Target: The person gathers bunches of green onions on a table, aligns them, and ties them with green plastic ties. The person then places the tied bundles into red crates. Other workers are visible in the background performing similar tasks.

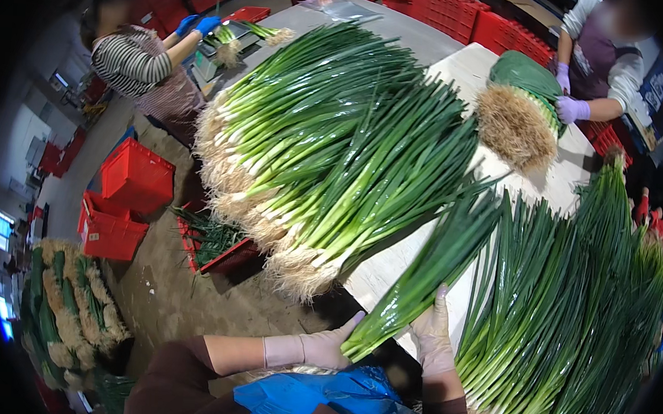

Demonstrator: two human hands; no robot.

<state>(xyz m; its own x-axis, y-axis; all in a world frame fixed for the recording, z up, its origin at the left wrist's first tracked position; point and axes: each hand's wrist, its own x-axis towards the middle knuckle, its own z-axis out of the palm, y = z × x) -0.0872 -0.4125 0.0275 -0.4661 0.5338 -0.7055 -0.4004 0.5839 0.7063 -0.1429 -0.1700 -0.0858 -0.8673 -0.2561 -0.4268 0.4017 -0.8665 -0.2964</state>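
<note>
A bundle of green leafy stalks with pale lower ends, seemingly garlic greens or leeks (419, 271), slants over the table edge in front of me. My left hand (327, 345), in a pale glove, grips its lower end. My right hand (435, 329), gloved too, lies along its right side; whether those fingers press on the stalks is hard to tell. The bundle's root end is hidden near my blue apron (324, 394). A large pile of rooted stalks (342, 133) lies to the left and ahead, with another pile (548, 320) close on my right.
Across the pale tabletop (463, 60), a co-worker in purple gloves (573, 110) holds a large bundle with bushy roots (516, 127). At left, a co-worker in blue gloves (207, 26) handles stalks. Red crates (137, 176) and a crate of leaves (219, 248) stand on the floor, near rooted bundles (70, 310).
</note>
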